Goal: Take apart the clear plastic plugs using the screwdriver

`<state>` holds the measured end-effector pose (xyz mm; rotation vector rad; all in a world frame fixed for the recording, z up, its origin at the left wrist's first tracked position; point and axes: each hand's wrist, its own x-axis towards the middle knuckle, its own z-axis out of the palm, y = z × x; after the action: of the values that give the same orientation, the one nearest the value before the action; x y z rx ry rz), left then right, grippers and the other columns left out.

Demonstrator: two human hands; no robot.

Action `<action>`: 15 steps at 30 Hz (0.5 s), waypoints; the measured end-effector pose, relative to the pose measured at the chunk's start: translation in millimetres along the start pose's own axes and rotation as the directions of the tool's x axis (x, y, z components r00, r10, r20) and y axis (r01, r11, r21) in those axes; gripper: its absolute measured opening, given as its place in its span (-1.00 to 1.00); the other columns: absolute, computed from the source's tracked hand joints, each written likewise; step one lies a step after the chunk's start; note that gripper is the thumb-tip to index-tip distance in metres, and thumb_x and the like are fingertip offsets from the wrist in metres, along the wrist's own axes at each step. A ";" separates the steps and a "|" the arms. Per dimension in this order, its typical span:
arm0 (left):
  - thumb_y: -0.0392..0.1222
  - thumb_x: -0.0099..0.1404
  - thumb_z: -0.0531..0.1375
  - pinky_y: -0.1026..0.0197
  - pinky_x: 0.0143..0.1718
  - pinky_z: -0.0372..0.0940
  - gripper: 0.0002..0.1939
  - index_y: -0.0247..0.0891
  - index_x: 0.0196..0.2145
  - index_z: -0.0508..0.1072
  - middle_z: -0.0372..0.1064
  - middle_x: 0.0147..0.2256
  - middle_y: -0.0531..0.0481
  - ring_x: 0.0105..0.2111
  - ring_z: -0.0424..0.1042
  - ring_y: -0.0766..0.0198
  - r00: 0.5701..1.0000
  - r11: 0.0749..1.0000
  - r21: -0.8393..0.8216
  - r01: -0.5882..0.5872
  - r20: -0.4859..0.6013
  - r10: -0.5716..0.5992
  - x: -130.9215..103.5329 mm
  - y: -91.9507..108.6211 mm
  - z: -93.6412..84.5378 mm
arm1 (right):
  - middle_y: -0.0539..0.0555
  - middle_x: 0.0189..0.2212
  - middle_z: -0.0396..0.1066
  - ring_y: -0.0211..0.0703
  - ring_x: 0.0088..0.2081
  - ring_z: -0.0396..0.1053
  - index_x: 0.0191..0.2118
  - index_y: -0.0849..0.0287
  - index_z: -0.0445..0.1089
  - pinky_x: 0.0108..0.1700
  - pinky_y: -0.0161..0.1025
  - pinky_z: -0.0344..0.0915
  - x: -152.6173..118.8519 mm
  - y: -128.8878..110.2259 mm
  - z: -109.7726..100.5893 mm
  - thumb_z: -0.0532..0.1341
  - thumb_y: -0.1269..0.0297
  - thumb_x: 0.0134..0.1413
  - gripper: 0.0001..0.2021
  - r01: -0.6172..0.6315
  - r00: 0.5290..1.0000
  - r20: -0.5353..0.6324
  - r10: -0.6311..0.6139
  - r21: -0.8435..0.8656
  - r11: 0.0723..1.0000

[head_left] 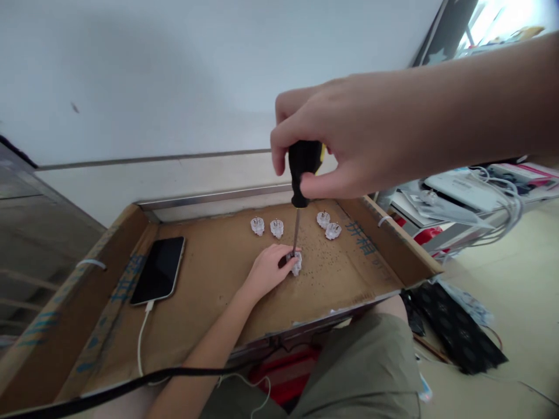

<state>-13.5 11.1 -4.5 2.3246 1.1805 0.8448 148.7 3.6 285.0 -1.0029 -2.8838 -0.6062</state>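
My right hand (318,134) is wrapped round the black and yellow handle of a screwdriver (301,169), held nearly upright. The shaft's tip meets a small clear plastic part (296,265) on the cardboard. My left hand (273,267) pinches that part from its left side, thumb and fingers at the shaft's tip. Two similar clear parts, one (257,226) left of the other (276,228), lie beyond my left hand. Another pair, one part (323,219) close against its neighbour (333,231), lies to the right of the shaft. Many tiny dark pieces (323,256), perhaps screws, are scattered nearby.
A black phone (158,270) with a white cable lies at the cardboard tray's left side. Raised cardboard walls (402,250) border the tray. A black cable (174,372) crosses the front left. White devices and tangled cables (463,192) stand at the right.
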 end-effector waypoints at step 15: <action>-0.10 0.23 0.15 0.13 -0.10 0.28 -0.72 -0.15 -0.10 0.43 0.45 -0.20 0.01 -0.21 0.38 0.20 1.000 1.000 0.008 0.008 0.010 -0.008 -1.0 4.0 -1.8 | -0.08 -0.47 0.32 -0.35 -0.55 0.18 -0.23 -0.10 0.38 -0.48 -0.33 0.04 -0.3 -11.2 -8.0 0.08 -0.04 -0.06 -0.70 -0.136 0.989 0.045 0.138 -0.046 0.990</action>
<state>-12.9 8.2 -1.2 2.3261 1.1904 0.8260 141.3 -7.6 288.5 -1.2259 -2.8231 -0.6456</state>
